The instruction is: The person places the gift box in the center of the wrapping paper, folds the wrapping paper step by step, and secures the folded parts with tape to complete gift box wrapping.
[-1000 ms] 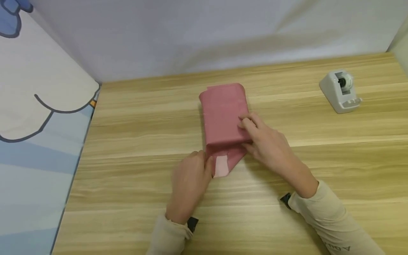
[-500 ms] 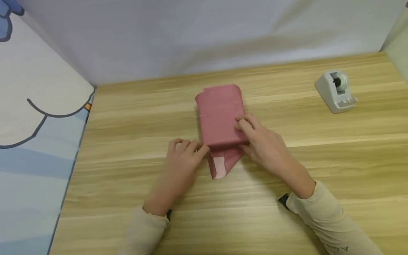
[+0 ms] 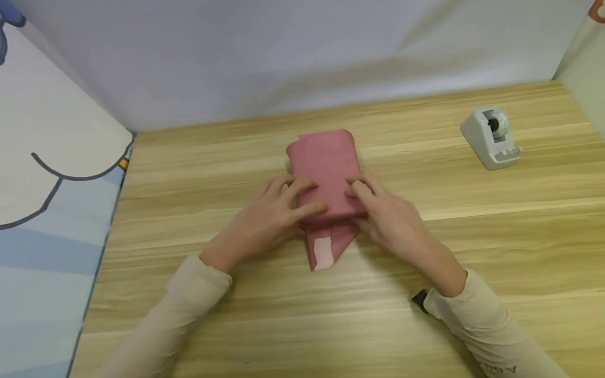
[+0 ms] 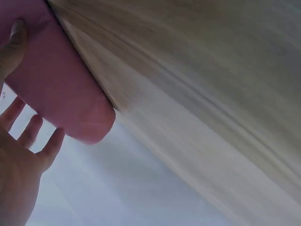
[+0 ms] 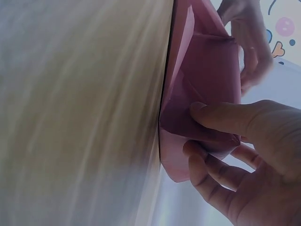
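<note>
One wooden table (image 3: pixel 208 163) holds one smooth pink packet (image 3: pixel 327 163), its near flap (image 3: pixel 341 240) sticking out. We see two hands: the left hand (image 3: pixel 267 215), fingers spread, touches it; the right hand (image 3: pixel 391 216) pinches it. One tape holder (image 3: pixel 478 137) stands apart.

The desk (image 3: pixel 302 341) has a pale, yellowish wood grain streaking crosswise, and a soft sheen lies over its near part. Behind it I see a whitish wall (image 3: pixel 189 63) with faint, blurry shadows, and on the left a panel (image 3: pixel 42 252) printed with a white, dark-outlined cartoon shape over blue bands. A pale side wall (image 3: pixel 583 73) closes off the right, an orange-brown patch (image 3: pixel 598 11) showing high up.
</note>
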{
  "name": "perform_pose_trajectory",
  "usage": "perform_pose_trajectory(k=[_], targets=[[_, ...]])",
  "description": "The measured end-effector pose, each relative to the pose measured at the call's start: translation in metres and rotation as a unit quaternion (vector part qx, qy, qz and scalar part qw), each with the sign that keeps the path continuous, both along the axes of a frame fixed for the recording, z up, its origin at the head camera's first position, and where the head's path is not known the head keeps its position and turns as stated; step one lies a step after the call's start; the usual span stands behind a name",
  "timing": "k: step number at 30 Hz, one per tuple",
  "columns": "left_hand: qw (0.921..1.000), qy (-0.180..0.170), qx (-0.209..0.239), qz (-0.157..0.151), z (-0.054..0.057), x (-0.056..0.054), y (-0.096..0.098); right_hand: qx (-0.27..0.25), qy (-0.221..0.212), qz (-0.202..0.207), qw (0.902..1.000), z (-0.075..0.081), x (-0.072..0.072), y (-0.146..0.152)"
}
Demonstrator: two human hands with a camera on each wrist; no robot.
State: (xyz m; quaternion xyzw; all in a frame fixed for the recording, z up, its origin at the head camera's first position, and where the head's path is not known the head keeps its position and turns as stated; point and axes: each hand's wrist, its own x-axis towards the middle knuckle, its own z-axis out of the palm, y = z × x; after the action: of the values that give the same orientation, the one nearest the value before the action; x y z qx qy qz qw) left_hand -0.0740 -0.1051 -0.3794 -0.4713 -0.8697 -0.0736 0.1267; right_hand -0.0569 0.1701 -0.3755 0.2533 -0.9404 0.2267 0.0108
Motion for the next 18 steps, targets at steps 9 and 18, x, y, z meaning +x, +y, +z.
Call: perform_pose_trajectory(k=[9, 18], targets=[[0.9954, -0.078, -0.044, -0.032, -0.001, -0.012, 0.018, -0.007, -0.002, 0.009, 0.9999, -0.002, 0.000, -0.002], [0.9921, -0.114, 0.010, -0.052, -0.007, -0.020, 0.021, -0.020, 0.005, 0.013, 0.9997, -0.002, 0.000, -0.002]])
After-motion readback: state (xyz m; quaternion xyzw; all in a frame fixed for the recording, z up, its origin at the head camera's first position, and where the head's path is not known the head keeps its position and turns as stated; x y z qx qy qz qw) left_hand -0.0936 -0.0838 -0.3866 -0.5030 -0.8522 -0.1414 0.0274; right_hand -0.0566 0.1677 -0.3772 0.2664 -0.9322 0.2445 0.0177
